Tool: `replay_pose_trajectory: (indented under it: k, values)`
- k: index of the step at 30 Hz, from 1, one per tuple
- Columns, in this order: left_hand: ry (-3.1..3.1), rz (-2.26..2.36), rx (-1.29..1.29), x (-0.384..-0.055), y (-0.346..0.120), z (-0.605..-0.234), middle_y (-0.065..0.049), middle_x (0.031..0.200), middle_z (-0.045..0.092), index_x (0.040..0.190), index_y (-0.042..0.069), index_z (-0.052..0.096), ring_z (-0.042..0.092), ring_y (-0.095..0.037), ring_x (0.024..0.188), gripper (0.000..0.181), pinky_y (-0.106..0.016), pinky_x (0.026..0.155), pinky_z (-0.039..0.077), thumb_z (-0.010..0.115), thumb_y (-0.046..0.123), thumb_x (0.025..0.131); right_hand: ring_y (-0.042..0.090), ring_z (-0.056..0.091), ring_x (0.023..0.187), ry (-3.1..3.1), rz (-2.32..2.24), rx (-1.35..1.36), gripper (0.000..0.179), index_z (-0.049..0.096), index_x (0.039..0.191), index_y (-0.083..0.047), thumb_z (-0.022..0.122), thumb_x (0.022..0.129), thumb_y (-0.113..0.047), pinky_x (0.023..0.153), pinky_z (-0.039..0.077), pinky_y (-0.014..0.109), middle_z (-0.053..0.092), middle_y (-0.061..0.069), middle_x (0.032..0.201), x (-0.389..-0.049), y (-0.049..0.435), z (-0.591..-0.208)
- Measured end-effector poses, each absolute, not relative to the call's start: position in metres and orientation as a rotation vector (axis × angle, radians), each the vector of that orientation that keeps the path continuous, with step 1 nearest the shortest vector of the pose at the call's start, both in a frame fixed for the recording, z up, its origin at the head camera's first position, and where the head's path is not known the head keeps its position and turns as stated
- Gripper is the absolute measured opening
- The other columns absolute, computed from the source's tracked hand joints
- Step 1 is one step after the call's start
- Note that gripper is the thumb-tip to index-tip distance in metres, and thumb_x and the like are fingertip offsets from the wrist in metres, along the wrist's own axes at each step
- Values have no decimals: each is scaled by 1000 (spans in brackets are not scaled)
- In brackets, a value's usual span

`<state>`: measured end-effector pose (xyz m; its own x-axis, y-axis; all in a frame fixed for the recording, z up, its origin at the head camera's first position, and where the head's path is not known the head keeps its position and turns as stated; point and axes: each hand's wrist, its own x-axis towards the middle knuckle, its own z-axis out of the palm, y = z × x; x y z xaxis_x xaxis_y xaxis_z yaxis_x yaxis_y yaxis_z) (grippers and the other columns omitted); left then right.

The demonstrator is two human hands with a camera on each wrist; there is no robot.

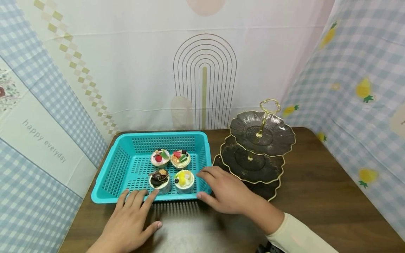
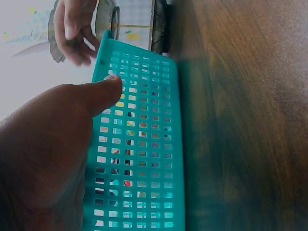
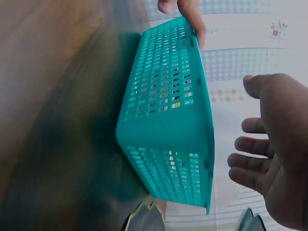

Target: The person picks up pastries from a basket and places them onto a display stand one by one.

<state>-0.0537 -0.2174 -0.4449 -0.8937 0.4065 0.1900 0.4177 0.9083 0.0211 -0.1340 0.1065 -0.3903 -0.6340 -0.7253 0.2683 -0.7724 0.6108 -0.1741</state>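
Note:
A turquoise plastic basket sits on the table, its wall pierced with small holes. Inside stand several small decorated cupcakes: a chocolate-topped one, one with yellow fruit, one with a red berry and one with strawberry and green slices. My left hand is at the basket's front rim, fingers spread and reaching to the edge, thumb apart from them. Over the front right corner hovers my right hand, fingers loosely extended. In the right wrist view, nothing lies between its fingers and thumb.
Right of the basket stands a three-tier dark serving stand with wavy gold edges and a gold handle. The right forearm passes in front of it. Patterned cloths hang behind and beside the brown wooden table.

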Motion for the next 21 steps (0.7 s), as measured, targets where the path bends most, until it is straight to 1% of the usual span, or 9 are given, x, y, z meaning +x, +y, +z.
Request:
replay_pose_trajectory:
  k: [9,14,21]
  values:
    - [-2913,-102,-624,-55,-218,-448,-16,142,51,157,16,43,45,-37,132,93,-63,114,18,69,68,85,26,53,131,-2714,351,1244,58,58,141,-7,65,99,-47,109,46,41,58,11,138,-161,68,-395]
    - [-2901,-101,-624,-54,-220,-448,-15,142,51,156,16,44,45,-37,131,92,-64,114,18,70,68,85,29,53,131,-2779,321,1241,64,56,143,-6,68,97,-49,110,44,42,59,12,138,-172,55,-399]
    - [-2906,-87,-614,-54,-220,-448,-14,143,50,156,17,44,44,-37,131,94,-65,113,20,68,71,84,27,55,128,-2907,254,1195,72,57,144,-7,73,92,-53,108,46,41,62,10,135,-184,44,-405]
